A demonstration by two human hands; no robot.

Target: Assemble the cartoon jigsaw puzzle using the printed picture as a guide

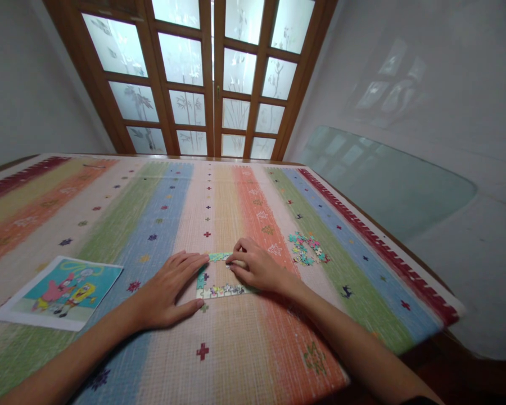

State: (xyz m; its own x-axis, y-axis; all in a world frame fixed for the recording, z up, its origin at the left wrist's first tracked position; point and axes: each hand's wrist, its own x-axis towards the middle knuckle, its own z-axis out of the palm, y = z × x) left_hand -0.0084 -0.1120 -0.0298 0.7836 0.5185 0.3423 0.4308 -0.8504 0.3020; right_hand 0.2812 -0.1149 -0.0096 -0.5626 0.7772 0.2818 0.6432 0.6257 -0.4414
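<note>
Maybe to steady it, the left hand spreads, holding nothing, beside the puzzle border on the cloth; the right hand curls by its top row, I can't tell around what; loose pieces sit right, probably for easy reach

– Any lettering, brands, labels or numbers on the picture sheet at left?
– None legible.
– On the cloth, or on the loose puzzle pieces at right?
– None legible there either.

Left hand and right hand at a jigsaw border
</note>
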